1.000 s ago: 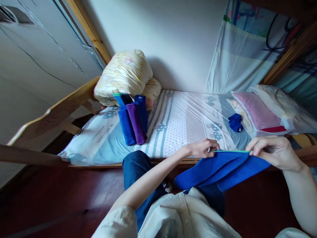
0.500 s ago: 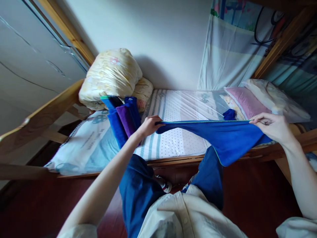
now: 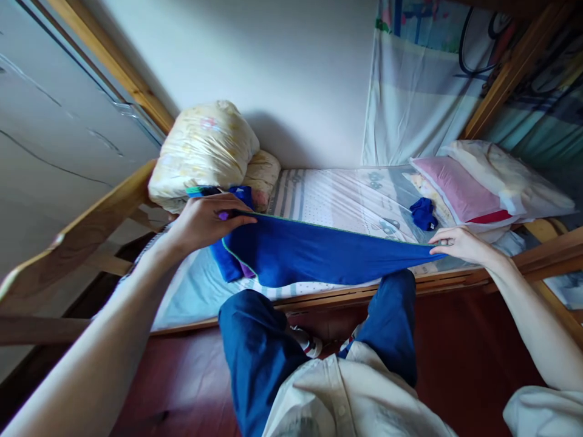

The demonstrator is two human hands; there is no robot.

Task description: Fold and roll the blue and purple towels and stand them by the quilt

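Observation:
A blue towel [image 3: 319, 252] with green edging is stretched between my two hands, over the front of the bed. My left hand [image 3: 204, 220] pinches its left end, and my right hand [image 3: 460, 244] pinches a corner at the right. The cloth hangs down from its upper edge and reaches close to my knees. Behind my left hand lie folded blue and purple towels [image 3: 226, 262], partly hidden by the hand and the held cloth. A small crumpled blue cloth [image 3: 423, 213] rests on the mattress, beyond my right hand.
A rolled yellow quilt [image 3: 204, 145] sits at the bed's left end. Pink and white pillows [image 3: 464, 188] lie at the right. The wooden bed rail [image 3: 68, 243] rises on the left, and a printed curtain [image 3: 405, 109] hangs on the wall.
My left hand has moved left, in front of the folded towels, and my right hand has come left and slightly down. The towel's deep hanging part has passed from the right side to the left.

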